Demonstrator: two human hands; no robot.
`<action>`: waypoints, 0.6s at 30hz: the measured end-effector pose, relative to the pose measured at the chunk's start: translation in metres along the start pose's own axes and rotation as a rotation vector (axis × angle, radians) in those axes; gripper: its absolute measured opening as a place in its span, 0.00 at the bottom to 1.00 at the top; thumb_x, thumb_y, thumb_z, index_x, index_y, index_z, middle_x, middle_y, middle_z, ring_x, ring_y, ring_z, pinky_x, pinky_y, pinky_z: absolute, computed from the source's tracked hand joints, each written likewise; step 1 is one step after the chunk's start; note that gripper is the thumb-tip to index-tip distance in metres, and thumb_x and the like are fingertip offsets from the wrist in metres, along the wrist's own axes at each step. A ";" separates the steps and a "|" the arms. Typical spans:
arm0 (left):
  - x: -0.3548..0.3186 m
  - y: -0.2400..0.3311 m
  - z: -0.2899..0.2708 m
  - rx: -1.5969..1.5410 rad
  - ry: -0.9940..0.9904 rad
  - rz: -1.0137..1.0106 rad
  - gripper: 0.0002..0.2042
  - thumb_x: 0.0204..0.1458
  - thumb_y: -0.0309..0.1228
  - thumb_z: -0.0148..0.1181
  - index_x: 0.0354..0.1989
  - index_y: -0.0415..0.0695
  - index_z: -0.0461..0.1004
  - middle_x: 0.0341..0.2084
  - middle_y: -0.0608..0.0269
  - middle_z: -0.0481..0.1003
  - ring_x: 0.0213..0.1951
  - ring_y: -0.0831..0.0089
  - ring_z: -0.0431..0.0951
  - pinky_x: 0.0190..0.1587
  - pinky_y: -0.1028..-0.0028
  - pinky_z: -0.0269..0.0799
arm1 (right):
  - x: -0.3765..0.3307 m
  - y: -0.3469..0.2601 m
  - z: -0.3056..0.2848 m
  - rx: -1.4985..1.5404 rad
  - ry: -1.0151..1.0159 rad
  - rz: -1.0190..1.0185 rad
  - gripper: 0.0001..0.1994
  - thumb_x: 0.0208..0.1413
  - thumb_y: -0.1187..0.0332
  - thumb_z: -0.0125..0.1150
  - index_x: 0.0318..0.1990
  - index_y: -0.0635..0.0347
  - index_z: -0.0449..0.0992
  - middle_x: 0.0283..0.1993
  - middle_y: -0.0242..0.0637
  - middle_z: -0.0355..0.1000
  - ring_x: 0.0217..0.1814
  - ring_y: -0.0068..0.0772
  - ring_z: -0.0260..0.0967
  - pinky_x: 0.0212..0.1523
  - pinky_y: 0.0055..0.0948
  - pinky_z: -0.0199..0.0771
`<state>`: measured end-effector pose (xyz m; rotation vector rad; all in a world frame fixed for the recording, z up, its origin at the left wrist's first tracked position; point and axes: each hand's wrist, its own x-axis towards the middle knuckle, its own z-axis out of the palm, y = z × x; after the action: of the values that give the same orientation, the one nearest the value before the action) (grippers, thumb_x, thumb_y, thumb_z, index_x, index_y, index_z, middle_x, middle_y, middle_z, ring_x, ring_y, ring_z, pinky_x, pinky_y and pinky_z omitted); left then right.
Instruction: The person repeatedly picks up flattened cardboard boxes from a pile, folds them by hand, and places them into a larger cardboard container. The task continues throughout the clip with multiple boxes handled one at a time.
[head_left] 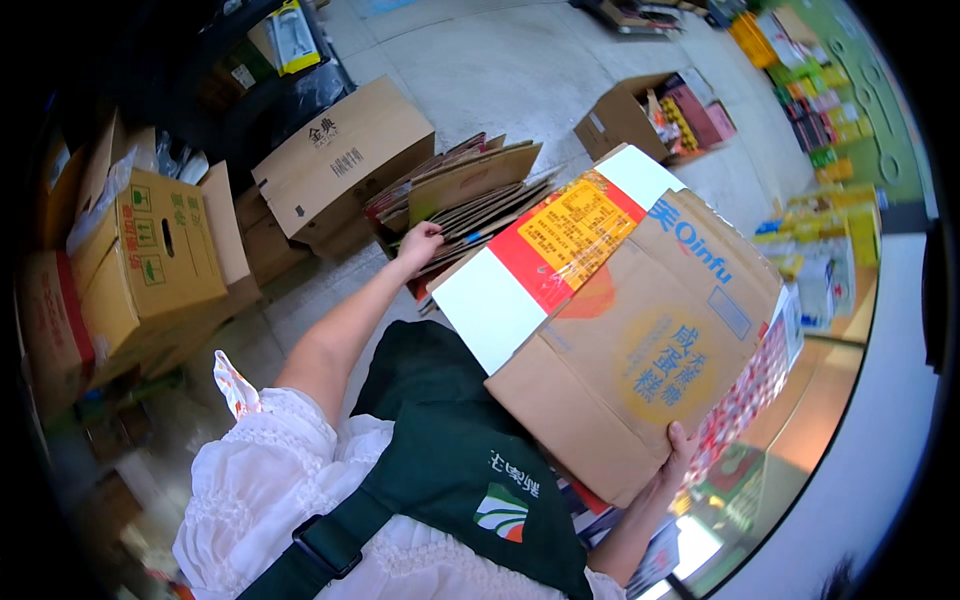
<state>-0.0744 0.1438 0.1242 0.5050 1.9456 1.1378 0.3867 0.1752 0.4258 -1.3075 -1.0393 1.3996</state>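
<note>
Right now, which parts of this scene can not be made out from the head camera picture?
- Right hand: only fingertips show on the flattened carton; the carton hides the rest.
- Left hand: it reaches onto the stack of flattened cardboard; its palm side faces away, so the grip is unclear.
- Floor behind the carton: hidden by it.
- Open box of goods: contents too small to identify.
- Shelves at the right rim: bent and blurred by the fisheye.

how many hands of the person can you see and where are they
2. The left hand rests on the stack of flattened cardboard on the floor. The right hand grips the lower edge of the flattened cardboard box held in front.
</note>
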 end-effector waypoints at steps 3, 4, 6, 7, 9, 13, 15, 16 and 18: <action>0.022 0.014 0.005 0.273 0.186 0.038 0.19 0.41 0.32 0.56 0.45 0.43 0.69 0.39 0.55 0.72 0.43 0.61 0.72 0.47 0.69 0.66 | 0.080 -0.015 0.001 -0.057 -0.086 0.083 0.32 0.37 0.72 0.64 0.53 0.67 0.59 0.46 0.41 0.67 0.46 0.35 0.67 0.48 0.32 0.68; 0.022 0.022 0.001 0.358 0.242 0.038 0.19 0.41 0.32 0.56 0.46 0.43 0.68 0.42 0.54 0.70 0.46 0.59 0.70 0.49 0.68 0.65 | 0.104 -0.021 0.005 -0.058 -0.127 0.114 0.31 0.37 0.72 0.64 0.53 0.67 0.59 0.46 0.41 0.67 0.46 0.35 0.67 0.48 0.32 0.68; 0.036 0.031 0.004 0.450 0.295 0.073 0.21 0.42 0.32 0.56 0.48 0.44 0.66 0.47 0.52 0.66 0.50 0.57 0.66 0.53 0.66 0.62 | 0.157 -0.034 0.011 -0.093 -0.178 0.156 0.31 0.38 0.71 0.64 0.53 0.67 0.60 0.46 0.41 0.67 0.46 0.35 0.67 0.48 0.32 0.68; 0.042 0.038 0.007 0.487 0.310 0.091 0.22 0.42 0.31 0.56 0.49 0.44 0.65 0.48 0.51 0.64 0.51 0.56 0.64 0.54 0.65 0.61 | 0.182 -0.038 0.014 -0.113 -0.186 0.163 0.31 0.38 0.70 0.63 0.53 0.67 0.60 0.46 0.41 0.67 0.46 0.35 0.67 0.48 0.32 0.68; 0.055 0.054 0.010 0.535 0.302 0.126 0.24 0.41 0.30 0.56 0.51 0.42 0.63 0.50 0.51 0.63 0.54 0.56 0.62 0.56 0.65 0.58 | 0.226 -0.043 0.025 -0.115 -0.228 0.188 0.29 0.40 0.67 0.63 0.52 0.66 0.60 0.46 0.42 0.67 0.45 0.36 0.67 0.47 0.32 0.69; 0.084 0.057 0.003 0.743 0.293 0.192 0.27 0.40 0.30 0.57 0.53 0.41 0.61 0.52 0.54 0.63 0.57 0.58 0.58 0.59 0.62 0.52 | 0.271 -0.045 0.057 -0.075 -0.200 0.352 0.26 0.43 0.65 0.60 0.51 0.63 0.61 0.47 0.43 0.65 0.46 0.35 0.66 0.45 0.35 0.70; 0.101 0.050 0.003 0.878 0.282 0.134 0.29 0.40 0.31 0.58 0.54 0.41 0.59 0.52 0.54 0.63 0.57 0.59 0.58 0.59 0.61 0.51 | 0.269 -0.048 0.099 -0.075 -0.146 0.387 0.28 0.46 0.58 0.57 0.54 0.61 0.60 0.50 0.42 0.64 0.49 0.36 0.64 0.49 0.34 0.66; 0.111 0.049 0.003 0.940 0.273 0.109 0.29 0.40 0.31 0.58 0.54 0.41 0.59 0.52 0.54 0.62 0.58 0.60 0.57 0.59 0.61 0.50 | 0.269 -0.049 0.117 -0.076 -0.116 0.398 0.29 0.47 0.54 0.55 0.55 0.61 0.59 0.52 0.42 0.63 0.51 0.37 0.63 0.51 0.34 0.64; 0.113 0.073 0.004 0.879 -0.051 -0.143 0.28 0.41 0.36 0.59 0.53 0.41 0.61 0.51 0.51 0.63 0.56 0.60 0.60 0.57 0.61 0.53 | 0.280 -0.047 0.125 -0.120 -0.139 0.387 0.30 0.48 0.52 0.54 0.55 0.60 0.60 0.53 0.41 0.62 0.52 0.35 0.62 0.51 0.33 0.64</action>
<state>-0.1421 0.2594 0.1353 0.8107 2.3295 0.1212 0.2645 0.4597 0.4209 -1.5785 -1.0094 1.7591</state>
